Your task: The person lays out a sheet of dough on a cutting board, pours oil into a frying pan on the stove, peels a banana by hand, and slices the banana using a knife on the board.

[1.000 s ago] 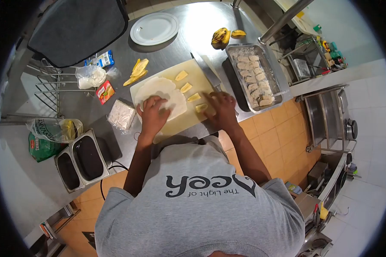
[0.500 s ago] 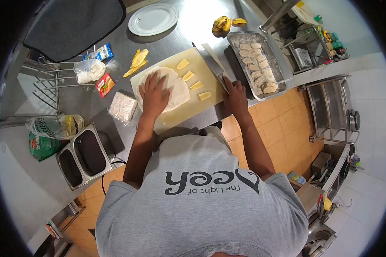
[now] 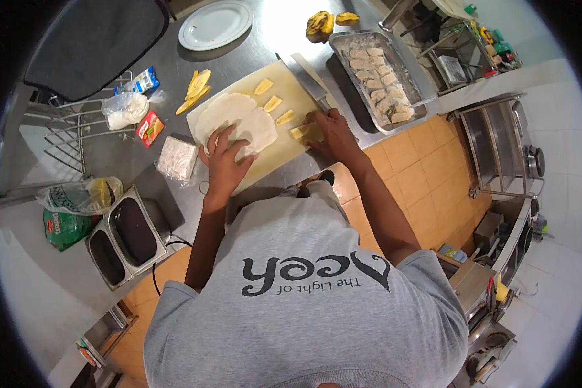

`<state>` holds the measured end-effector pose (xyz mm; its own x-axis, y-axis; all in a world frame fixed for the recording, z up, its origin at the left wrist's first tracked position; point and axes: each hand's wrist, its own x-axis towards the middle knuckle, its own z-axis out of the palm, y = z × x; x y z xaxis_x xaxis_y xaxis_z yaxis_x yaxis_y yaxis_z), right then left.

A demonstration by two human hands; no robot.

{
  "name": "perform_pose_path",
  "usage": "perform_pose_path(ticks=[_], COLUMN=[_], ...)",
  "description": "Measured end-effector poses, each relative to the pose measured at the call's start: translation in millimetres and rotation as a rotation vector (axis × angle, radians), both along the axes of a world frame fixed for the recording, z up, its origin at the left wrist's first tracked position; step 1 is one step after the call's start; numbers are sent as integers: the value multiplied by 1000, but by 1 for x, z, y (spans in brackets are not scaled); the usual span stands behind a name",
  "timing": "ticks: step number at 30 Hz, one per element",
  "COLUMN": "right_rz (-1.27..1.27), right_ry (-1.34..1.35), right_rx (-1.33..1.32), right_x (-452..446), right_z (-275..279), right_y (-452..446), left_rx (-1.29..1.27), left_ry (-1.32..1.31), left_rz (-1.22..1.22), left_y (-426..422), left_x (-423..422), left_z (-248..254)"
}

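Observation:
A flat round of dough [image 3: 239,119] lies on the cutting board [image 3: 275,165]. My left hand [image 3: 226,161] is at its near edge, fingers curved and spread apart, fingertips on the dough. Several cut banana pieces [image 3: 273,103] lie in a row beside it. At the nearest banana piece [image 3: 298,132], my right hand [image 3: 332,134] has thumb and fingers around its right end, partly hiding it. A knife [image 3: 307,81] lies along the board's right side, its handle end partly behind my right hand.
A metal tray [image 3: 427,110] of coated pieces stands at the right. Farther back are a white plate [image 3: 215,24] and bananas [image 3: 320,24]. Banana peel [image 3: 195,89], a red packet [image 3: 150,129] and a wrapped white block [image 3: 178,159] lie left, above metal containers [image 3: 136,226].
My right hand has let go of the knife handle and moved left to the nearest banana piece. My left hand has drawn back from the dough's middle to its near edge.

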<state>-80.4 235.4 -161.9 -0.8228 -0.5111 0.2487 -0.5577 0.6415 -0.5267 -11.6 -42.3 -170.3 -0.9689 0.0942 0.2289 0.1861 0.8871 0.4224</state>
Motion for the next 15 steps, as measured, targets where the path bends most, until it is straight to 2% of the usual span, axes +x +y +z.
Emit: perform_pose_path(ticks=[6,9,15], right_rz=[22,83,136], right_ry=[-52,51,89], right_rx=[48,58,70], right_x=[-7,-6,-8], right_z=[-4,-3,-5], right_y=[-9,-8,-6], left_rx=[28,18,44], left_ry=[100,145,97], left_rz=[-30,-69,-135], left_y=[-2,-4,-9], left_x=[9,10,20], left_z=[-11,-16,-21])
